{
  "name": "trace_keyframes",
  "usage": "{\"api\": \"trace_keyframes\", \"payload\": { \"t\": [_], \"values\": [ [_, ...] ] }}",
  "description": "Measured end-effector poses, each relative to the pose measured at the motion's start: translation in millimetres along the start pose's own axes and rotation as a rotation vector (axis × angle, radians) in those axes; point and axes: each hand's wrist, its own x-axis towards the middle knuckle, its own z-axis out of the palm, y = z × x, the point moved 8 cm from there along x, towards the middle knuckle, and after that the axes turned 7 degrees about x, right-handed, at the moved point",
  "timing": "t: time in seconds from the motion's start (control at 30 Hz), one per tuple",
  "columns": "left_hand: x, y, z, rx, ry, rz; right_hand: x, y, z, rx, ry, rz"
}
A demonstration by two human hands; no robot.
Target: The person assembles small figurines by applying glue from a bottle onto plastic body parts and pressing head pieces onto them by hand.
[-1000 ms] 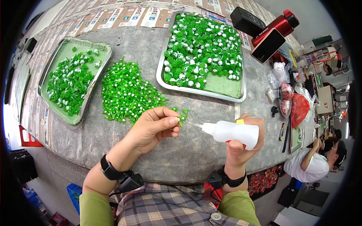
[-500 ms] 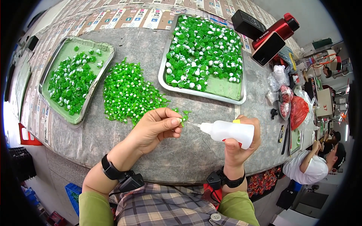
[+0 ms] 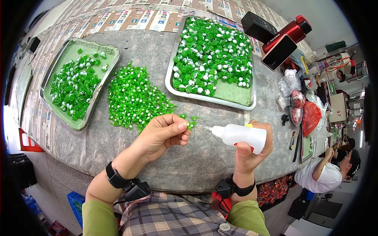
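My left hand (image 3: 163, 133) pinches a small green plastic piece (image 3: 191, 123) between thumb and fingers, just above the grey table (image 3: 189, 165). My right hand (image 3: 252, 151) grips a white squeeze bottle (image 3: 238, 135) lying sideways, its thin nozzle pointing left and almost touching the green piece. A loose heap of green and white pieces (image 3: 134, 98) lies on the table just beyond my left hand.
A metal tray (image 3: 236, 92) full of green and white pieces stands at the back centre. Another tray (image 3: 78, 122) with a green liner and several pieces sits at the left. A red bottle (image 3: 289, 33), a black box (image 3: 258, 25) and plastic bags (image 3: 293, 80) lie at the right. Another person (image 3: 330, 173) sits lower right.
The bottle's nozzle has moved closer to the green piece in my left hand. Both hands stay in nearly the same place.
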Motion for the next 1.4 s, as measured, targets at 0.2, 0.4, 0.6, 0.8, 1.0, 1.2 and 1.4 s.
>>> {"api": "trace_keyframes", "payload": {
  "t": [0.2,0.4,0.6,0.8,1.0,1.2,1.4],
  "values": [
    [-1,1,-1,-0.003,0.006,0.006,-2,0,0,-0.047,0.052,0.046],
    [-4,16,-3,0.117,0.095,0.179,0,0,-4,0.057,0.027,-0.021],
    [-5,20,-4,0.137,0.13,0.233,0,1,2,0.061,-0.035,-0.003],
    [-5,20,-4,0.14,0.13,0.242,-1,3,1,0.044,-0.022,-0.024],
    [-6,21,-4,0.144,0.133,0.237,-1,4,2,-0.001,-0.032,-0.023],
    [-4,19,-4,0.135,0.132,0.234,11,5,-30,0.132,0.178,0.073],
    [-7,21,-2,0.113,0.147,0.227,24,56,-95,0.043,0.193,0.306]
  ]
}}
